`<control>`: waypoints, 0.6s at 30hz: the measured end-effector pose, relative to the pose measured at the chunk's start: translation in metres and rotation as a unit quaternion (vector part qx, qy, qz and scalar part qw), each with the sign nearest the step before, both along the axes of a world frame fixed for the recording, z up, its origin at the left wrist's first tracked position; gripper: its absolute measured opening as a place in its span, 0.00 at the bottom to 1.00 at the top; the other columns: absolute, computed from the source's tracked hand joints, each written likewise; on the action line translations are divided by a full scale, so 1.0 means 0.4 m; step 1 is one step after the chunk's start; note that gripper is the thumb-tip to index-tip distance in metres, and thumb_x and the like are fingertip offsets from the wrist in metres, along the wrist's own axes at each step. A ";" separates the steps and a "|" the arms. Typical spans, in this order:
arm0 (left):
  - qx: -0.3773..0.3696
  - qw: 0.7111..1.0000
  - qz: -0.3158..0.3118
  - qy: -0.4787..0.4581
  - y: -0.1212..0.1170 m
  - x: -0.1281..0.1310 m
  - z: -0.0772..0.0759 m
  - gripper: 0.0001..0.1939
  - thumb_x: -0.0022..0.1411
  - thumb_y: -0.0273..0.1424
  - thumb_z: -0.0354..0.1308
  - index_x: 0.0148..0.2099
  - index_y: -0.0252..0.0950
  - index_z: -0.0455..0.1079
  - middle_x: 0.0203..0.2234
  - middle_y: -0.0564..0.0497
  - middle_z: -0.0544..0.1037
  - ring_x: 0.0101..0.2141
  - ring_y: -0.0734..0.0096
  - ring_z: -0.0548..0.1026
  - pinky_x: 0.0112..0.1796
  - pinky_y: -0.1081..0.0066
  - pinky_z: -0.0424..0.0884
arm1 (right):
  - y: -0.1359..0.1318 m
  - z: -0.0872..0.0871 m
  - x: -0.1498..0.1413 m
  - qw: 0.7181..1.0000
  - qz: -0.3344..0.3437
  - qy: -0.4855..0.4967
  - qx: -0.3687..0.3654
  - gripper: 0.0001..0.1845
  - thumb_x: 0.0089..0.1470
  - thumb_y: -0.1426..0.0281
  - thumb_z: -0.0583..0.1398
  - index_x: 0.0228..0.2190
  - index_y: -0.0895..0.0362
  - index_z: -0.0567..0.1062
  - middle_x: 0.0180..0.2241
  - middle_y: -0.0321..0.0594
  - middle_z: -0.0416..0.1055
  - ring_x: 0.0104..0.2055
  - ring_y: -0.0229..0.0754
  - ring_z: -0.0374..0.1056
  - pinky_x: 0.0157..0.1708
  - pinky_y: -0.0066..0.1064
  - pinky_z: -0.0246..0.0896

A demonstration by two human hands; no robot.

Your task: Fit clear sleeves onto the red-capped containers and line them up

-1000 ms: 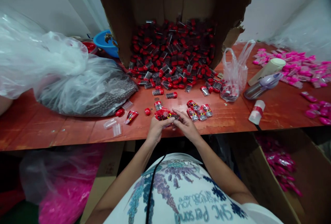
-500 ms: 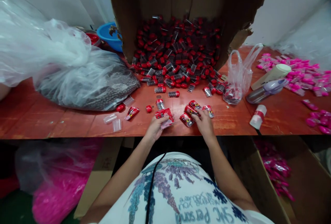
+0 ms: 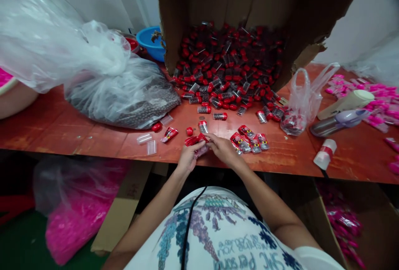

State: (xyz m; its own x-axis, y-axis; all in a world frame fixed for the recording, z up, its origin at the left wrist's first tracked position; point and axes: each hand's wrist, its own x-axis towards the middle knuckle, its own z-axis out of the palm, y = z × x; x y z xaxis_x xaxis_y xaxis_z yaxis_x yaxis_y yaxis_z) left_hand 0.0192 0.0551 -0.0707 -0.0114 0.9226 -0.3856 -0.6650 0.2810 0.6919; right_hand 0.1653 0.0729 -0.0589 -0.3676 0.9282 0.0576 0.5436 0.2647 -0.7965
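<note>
My left hand (image 3: pixel 187 157) is closed on several red printed plastic sleeves (image 3: pixel 192 140) above the table's front edge. The fingertips of my right hand (image 3: pixel 223 150) pinch the right side of these sleeves; whether one is separated from the others I cannot tell. Just behind my hands stands a small clear container with a red cap (image 3: pixel 203 127). A loose red cap (image 3: pixel 189 131) lies to its left, near a single red printed packet (image 3: pixel 170 134). Right of my right hand is a small group of containers in red printed sleeves (image 3: pixel 245 142).
A torn cardboard box (image 3: pixel 311 16) spills red-capped containers (image 3: pixel 230 82) onto the table. A plastic bag of dark beads (image 3: pixel 124 99) fills the left. Empty clear tubes (image 3: pixel 151 147) lie nearby. Right are a handled plastic bag (image 3: pixel 299 107), bottles (image 3: pixel 338 122) and pink pieces (image 3: pixel 368 99).
My right hand was at the sleeved group on the right half a second ago and has come back to the sleeves in my left hand. Another sleeved container now lies in that group. The view has shifted.
</note>
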 end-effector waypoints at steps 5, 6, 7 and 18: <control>-0.029 0.996 0.084 0.002 0.010 -0.035 -0.008 0.14 0.37 0.22 0.70 0.31 0.32 0.75 0.25 0.50 0.79 0.26 0.70 0.77 0.34 0.68 0.75 | 0.085 -0.004 -0.035 0.999 0.045 -0.002 -0.016 0.18 0.60 0.66 0.52 0.52 0.45 0.68 0.43 0.36 0.75 0.44 0.43 0.70 0.42 0.32 0.62; -0.049 0.995 0.092 0.000 0.014 -0.041 -0.008 0.13 0.37 0.22 0.70 0.29 0.31 0.74 0.23 0.50 0.79 0.24 0.70 0.77 0.32 0.68 0.75 | 0.100 -0.008 -0.046 1.000 0.007 -0.025 -0.006 0.18 0.61 0.65 0.51 0.51 0.48 0.69 0.44 0.39 0.74 0.45 0.44 0.69 0.44 0.33 0.61; -0.069 0.993 0.097 -0.002 0.018 -0.046 -0.009 0.12 0.37 0.22 0.70 0.28 0.31 0.73 0.22 0.50 0.78 0.22 0.70 0.76 0.30 0.68 0.75 | 0.113 -0.013 -0.058 0.997 -0.037 -0.062 0.004 0.18 0.61 0.63 0.51 0.51 0.51 0.69 0.45 0.43 0.72 0.46 0.45 0.68 0.45 0.34 0.61; -0.140 0.975 0.105 -0.134 0.053 -0.055 0.019 0.04 0.54 0.18 0.60 0.33 0.31 0.71 0.21 0.52 0.76 0.21 0.77 0.74 0.28 0.75 0.75 | 0.079 -0.052 -0.049 0.992 -0.103 -0.072 -0.014 0.17 0.52 0.66 0.58 0.44 0.57 0.72 0.42 0.44 0.69 0.41 0.44 0.66 0.43 0.33 0.60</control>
